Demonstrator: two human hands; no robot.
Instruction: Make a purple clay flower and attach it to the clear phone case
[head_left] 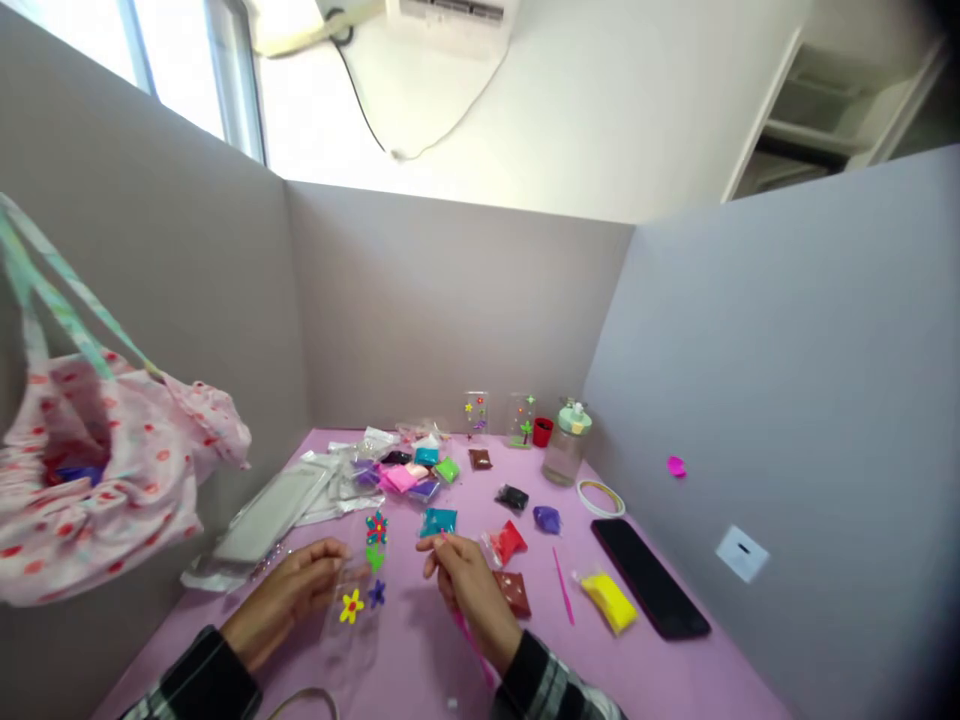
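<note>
My left hand (300, 590) is closed at the left edge of a clear phone case (358, 640). Clay shapes decorate the case: a teal and red flower (376, 527), a green piece (374, 558), a purple flower (376, 593) and a yellow flower (351, 606) with a red centre. Right of the case, my right hand (466, 580) is closed around a thin pink modelling tool (472, 645), its tip apart from the case. A teal clay packet (439, 521) lies just beyond my right hand, and a brown clay packet (513, 594) sits beside it.
Rightward lie red clay (508, 541), another pink tool (563, 585), yellow clay (609, 602), a black phone (649, 578) and a tape roll (600, 498). A jar (567, 455) and decorated clear cases (476, 412) stand behind. Plastic packets (300, 490) and a hanging cloth bag (135, 470) are left.
</note>
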